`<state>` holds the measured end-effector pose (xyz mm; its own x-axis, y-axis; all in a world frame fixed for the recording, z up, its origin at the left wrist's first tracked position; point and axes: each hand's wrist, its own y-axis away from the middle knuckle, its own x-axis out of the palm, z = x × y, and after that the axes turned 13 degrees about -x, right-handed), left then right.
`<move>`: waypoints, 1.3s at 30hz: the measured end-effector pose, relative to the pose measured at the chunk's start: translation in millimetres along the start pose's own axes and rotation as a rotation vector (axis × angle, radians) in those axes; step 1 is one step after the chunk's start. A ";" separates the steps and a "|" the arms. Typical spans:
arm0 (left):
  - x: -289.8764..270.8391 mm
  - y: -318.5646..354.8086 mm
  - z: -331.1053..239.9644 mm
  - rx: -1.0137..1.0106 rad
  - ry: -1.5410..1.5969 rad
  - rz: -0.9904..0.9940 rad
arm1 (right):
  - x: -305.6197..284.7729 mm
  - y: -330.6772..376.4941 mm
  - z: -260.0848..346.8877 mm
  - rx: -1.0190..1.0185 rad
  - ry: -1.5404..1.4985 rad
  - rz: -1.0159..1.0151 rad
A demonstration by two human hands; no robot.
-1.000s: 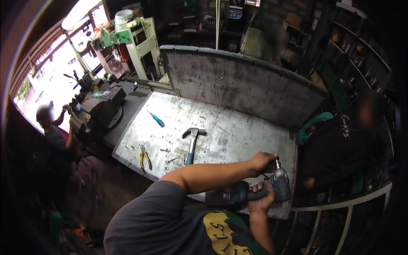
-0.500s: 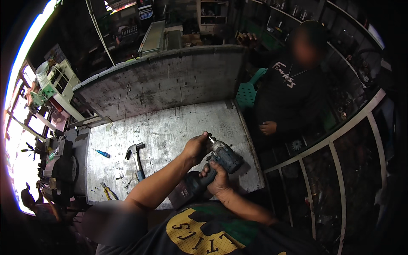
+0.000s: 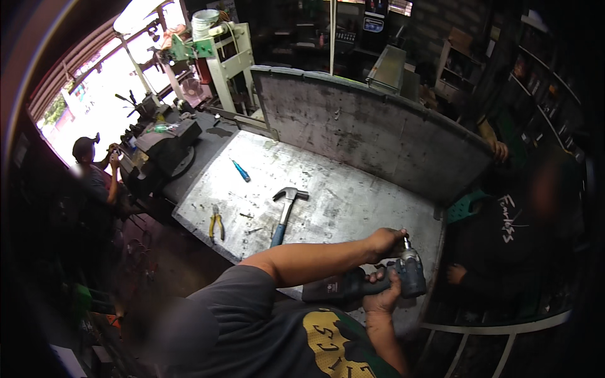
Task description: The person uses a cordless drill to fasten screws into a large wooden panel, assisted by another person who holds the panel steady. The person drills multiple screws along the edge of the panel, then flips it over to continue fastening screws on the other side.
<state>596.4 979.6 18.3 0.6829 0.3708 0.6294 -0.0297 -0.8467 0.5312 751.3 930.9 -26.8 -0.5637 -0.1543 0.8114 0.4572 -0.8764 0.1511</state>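
My right hand [image 3: 382, 295] is closed around the handle of a dark cordless drill [image 3: 411, 277], near the right front corner of a worn metal workbench [image 3: 353, 208]. The drill's battery end [image 3: 328, 291] points back toward my chest. My left arm crosses from the left. My left hand [image 3: 386, 242] grips the chuck at the drill's top end, where a short bit shows.
A blue-handled hammer [image 3: 287, 211], a blue screwdriver [image 3: 241, 170] and yellow-handled pliers [image 3: 216, 224] lie on the bench. An upright metal sheet [image 3: 372, 132] backs it, with a co-worker's hand [image 3: 500, 150] on its top edge. A vise [image 3: 165, 143] stands left, near another person [image 3: 94, 179].
The view has swung across the workshop and back as my head turned. Both hands have stayed on the drill at the bench's right front corner.
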 end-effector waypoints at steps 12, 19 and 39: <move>-3.4 126.7 -56.0 0.324 0.140 -0.142 | 75.9 -24.2 2.4 -0.823 1.017 1.227; -66.0 133.2 -59.5 0.295 0.262 0.043 | -17.8 -209.1 94.8 -0.382 1.417 0.350; -52.0 132.4 -53.5 0.385 0.247 -0.028 | -121.4 -415.5 151.6 -0.890 1.851 0.108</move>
<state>517.9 868.7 86.3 0.4842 0.4354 0.7589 0.2915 -0.8981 0.3293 734.1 1382.9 -102.5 -0.7016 0.1115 -0.7038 0.4628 -0.6797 -0.5691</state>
